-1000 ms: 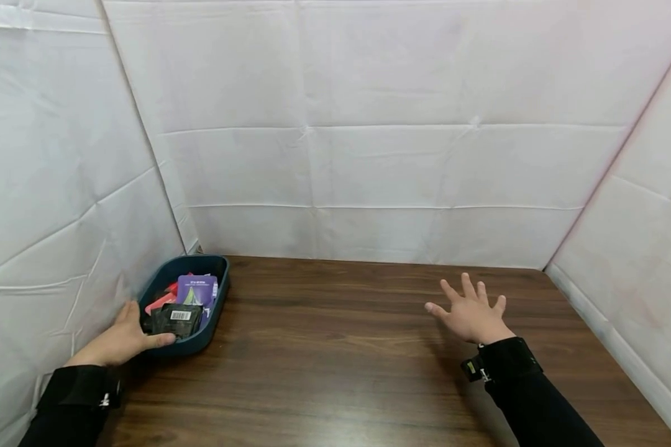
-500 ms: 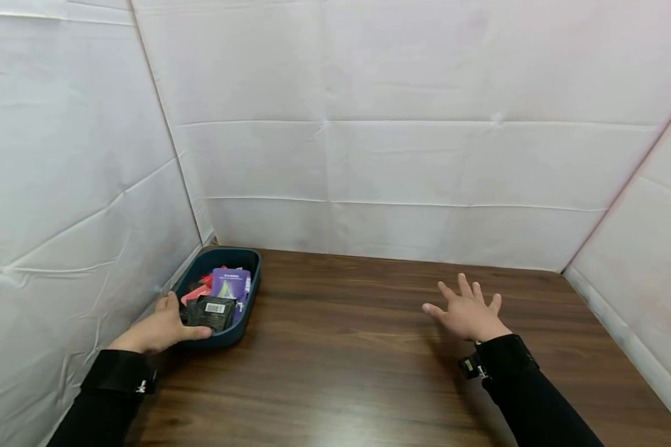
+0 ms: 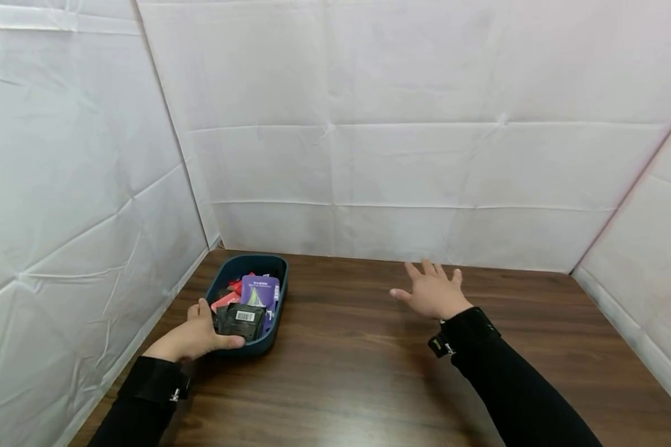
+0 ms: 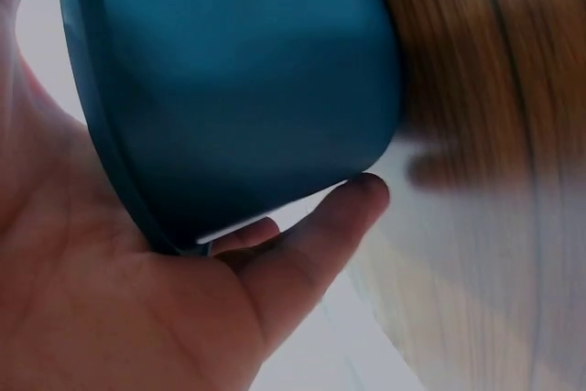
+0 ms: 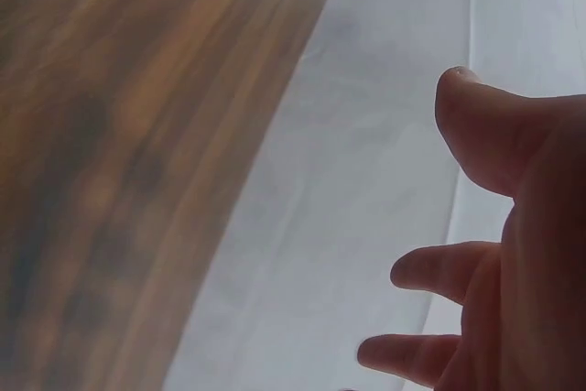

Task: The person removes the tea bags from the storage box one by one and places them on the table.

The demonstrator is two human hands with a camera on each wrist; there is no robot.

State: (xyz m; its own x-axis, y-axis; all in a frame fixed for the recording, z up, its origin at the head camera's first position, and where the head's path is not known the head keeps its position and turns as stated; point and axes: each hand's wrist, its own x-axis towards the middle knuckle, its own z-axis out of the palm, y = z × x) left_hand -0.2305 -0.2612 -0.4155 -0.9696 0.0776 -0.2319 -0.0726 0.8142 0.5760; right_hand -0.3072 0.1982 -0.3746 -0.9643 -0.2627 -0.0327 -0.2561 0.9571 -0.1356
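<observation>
A dark blue plastic basket stands on the wooden table toward the left. Inside lie a purple packet, a black packet with a barcode label and red packets. My left hand grips the basket at its near left corner, the thumb along the near rim. Up close in the left wrist view, fingers lie against the outside of the basket wall. My right hand hovers over the table on the right with fingers spread, holding nothing.
White sheeting hangs as a left wall, a back wall and a right wall around the brown wooden table. The basket stands a little off the left wall, near the table's back edge.
The basket, with its packets, has moved right, away from the left wall, in my left hand's grip. My right hand has shifted left and slightly farther back, fingers still spread.
</observation>
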